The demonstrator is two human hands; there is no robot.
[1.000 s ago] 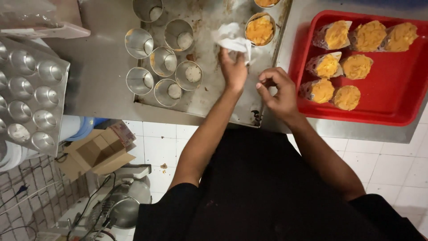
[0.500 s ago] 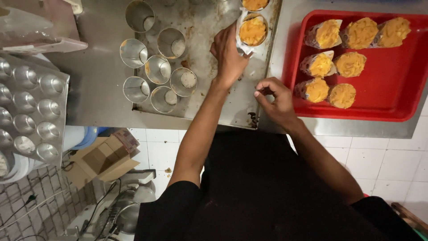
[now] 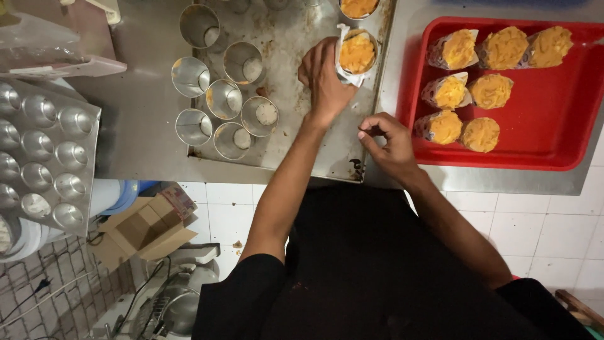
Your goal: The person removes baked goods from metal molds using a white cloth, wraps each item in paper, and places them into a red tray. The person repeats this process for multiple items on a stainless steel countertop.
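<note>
My left hand (image 3: 324, 79) grips the side of a metal cup (image 3: 357, 53) that holds an orange-topped cake in white paper, standing on a worn baking tray (image 3: 296, 38). Another filled cup (image 3: 358, 7) sits just beyond it at the tray's far edge. My right hand (image 3: 391, 143) hovers over the counter between the baking tray and a red tray (image 3: 553, 126), fingers curled with thumb and fingertips pinched together, nothing visible in them. On the red tray lie several paper-wrapped orange cakes (image 3: 450, 91).
Several empty metal cups (image 3: 225, 97) stand on the left of the baking tray. A mould pan with rows of metal cups (image 3: 47, 151) sits at the far left. Below the steel counter (image 3: 141, 132) are an open cardboard box (image 3: 145, 228) and a white tiled floor.
My left hand has let go of the loose white paper and moved up and right to the filled cup. The right hand has stayed near the tray's corner.
</note>
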